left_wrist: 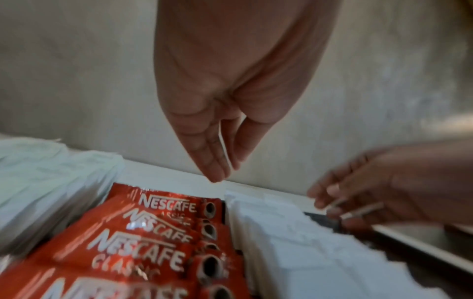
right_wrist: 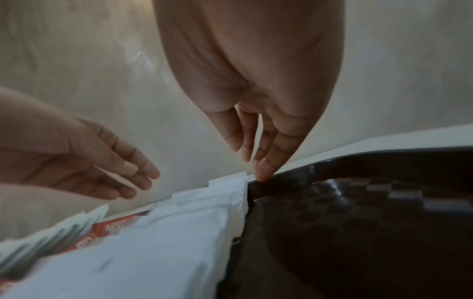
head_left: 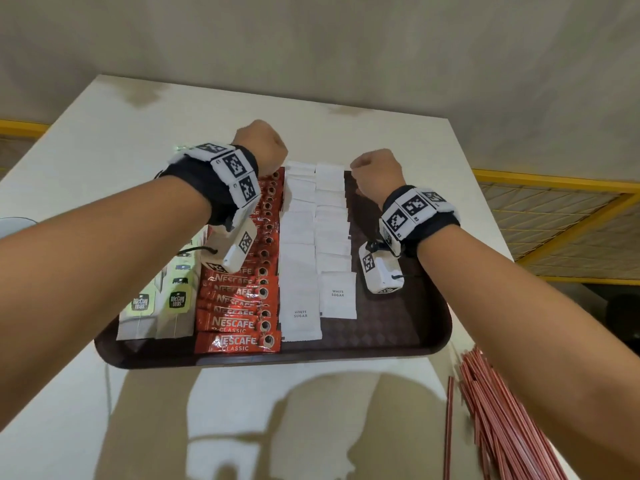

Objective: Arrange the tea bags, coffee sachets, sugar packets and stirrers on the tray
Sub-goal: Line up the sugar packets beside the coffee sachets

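A staged refreshment station in a bare indoor room: a brown cafeteria tray [head_left: 429,337] is sitting on a plain white worktop [head_left: 104,140], with yellow-framed wire-mesh fencing [head_left: 554,216] showing at three o'clock before blank beige walls [head_left: 346,46].

A pale cream counter [head_left: 121,140] fills the middle of the room view, its glossy top carrying soft shadows along the near edge. Behind the counter rises a plain beige wall [head_left: 311,39]. To the counter's right, and again at its far left, runs a yellow-framed wire grid [head_left: 554,216].
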Available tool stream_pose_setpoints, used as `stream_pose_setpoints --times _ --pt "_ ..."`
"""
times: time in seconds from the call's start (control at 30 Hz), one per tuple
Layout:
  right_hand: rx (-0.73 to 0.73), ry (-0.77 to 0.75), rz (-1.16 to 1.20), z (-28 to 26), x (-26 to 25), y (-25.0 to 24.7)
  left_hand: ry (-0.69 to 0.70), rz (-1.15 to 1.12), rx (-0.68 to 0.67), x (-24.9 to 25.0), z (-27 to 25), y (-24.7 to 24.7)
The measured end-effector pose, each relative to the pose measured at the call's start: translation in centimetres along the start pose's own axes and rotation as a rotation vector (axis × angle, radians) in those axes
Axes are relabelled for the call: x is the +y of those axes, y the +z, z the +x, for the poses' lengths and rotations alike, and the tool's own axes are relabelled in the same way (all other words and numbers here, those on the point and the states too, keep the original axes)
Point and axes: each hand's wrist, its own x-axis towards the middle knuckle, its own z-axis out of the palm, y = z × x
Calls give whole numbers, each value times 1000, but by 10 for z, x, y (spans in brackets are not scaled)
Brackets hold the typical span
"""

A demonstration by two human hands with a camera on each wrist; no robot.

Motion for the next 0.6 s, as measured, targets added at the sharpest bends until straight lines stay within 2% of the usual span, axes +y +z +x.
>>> stream_pose_setpoints --times 0.1,0.2,0.47,0.6 --pt "4 -139 -121 14 -7 0 112 84 47 9 7 5" --pt "-25 -233 -242 27 -12 4 153 134 -6 19 15 12" --pt "-142 -242 -327 47 -19 7 157 186 -101 19 36 19" --pt "-190 -232 -328 53 -21 9 134 152 -91 15 41 19"
